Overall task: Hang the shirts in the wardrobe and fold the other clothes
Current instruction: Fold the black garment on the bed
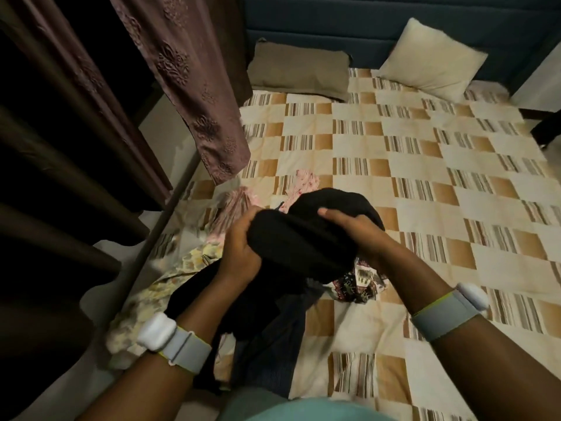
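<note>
Checked bedspread (425,183) carries the work: nearest, both hands, left hand (239,250) and right hand (352,235), grip a bunched black garment (303,238) held above the bed. It should, in my judgement, be shaken open and laid flat before folding (garment type undetermined). Count: roughly four loose garments beneath and beside it, including a pink floral piece (239,205), then two pillows (299,69) by the headboard.

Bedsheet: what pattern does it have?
Bedsheet: cream, tan and striped squares in a checkerboard; head view.

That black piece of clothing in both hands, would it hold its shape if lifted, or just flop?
Probably flop: the black garment bunches between the left hand and right hand, and its lower part hangs limp. It looks soft and fairly light, unlikely to slip from a grip.
</note>
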The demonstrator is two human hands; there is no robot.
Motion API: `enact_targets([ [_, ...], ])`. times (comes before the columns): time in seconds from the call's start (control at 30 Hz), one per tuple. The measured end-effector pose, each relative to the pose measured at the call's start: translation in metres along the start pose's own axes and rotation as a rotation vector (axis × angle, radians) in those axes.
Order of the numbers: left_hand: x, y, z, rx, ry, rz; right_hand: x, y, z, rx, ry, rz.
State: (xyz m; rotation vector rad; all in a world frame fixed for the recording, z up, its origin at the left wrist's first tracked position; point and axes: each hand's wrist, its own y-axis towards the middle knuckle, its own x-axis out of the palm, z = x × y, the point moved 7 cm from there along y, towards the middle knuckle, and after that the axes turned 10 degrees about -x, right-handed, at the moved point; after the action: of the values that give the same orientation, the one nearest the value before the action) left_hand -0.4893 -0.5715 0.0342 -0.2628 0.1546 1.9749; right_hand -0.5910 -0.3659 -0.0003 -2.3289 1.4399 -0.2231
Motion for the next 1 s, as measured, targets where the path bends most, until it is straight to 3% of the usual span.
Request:
enact_targets([
  [0.07, -0.016, 0.013, 0.025, 0.041, 0.091, 0.07, -0.031, 0.004, 0.022, 0.008, -0.355, -0.018],
  [0.1, -0.024, 0.017, 0.037, 0.036, 0.112, 0.09, -0.047, 0.003, 0.03, 0.019, -0.398, -0.012],
  [0.23, -0.038, 0.024, 0.071, -0.002, 0.169, 0.053, -0.081, -0.013, 0.039, 0.027, -0.242, -0.113],
  [0.3, -0.046, 0.03, 0.076, -0.034, 0.213, 0.072, -0.077, -0.027, 0.027, 0.026, -0.183, -0.315],
  [0.4, -0.07, 0.044, 0.075, -0.118, 0.305, 0.135, -0.056, -0.052, 0.017, 0.013, -0.547, -0.705],
  [0.43, -0.08, 0.05, 0.073, -0.136, 0.351, 0.147, -0.048, -0.059, 0.018, 0.022, -0.676, -0.778],
  [0.5, -0.101, 0.059, 0.068, -0.132, 0.48, 0.169, -0.042, -0.058, 0.013, -0.014, -0.822, -0.719],
  [0.57, -0.121, 0.065, 0.053, -0.158, 0.594, 0.211, -0.035, -0.055, 0.001, -0.017, -0.674, -0.622],
  [0.63, -0.144, 0.066, 0.028, -0.226, 0.665, 0.217, -0.022, -0.053, -0.013, 0.018, -0.315, -0.514],
  [0.77, -0.135, 0.048, -0.02, -0.336, 0.908, 0.042, 0.02, -0.056, -0.035, 0.059, 0.397, -0.332],
  [0.87, -0.092, -0.007, -0.02, -0.151, 0.477, -0.015, 0.056, -0.041, -0.029, 0.147, 0.66, -0.251],
  [0.93, -0.044, -0.051, -0.01, -0.145, 0.141, -0.175, 0.069, -0.037, -0.022, 0.209, 0.772, -0.183],
  [1.0, 0.0, -0.081, -0.011, -0.206, -0.009, -0.36, 0.087, -0.04, -0.013, 0.216, 0.877, -0.216],
])
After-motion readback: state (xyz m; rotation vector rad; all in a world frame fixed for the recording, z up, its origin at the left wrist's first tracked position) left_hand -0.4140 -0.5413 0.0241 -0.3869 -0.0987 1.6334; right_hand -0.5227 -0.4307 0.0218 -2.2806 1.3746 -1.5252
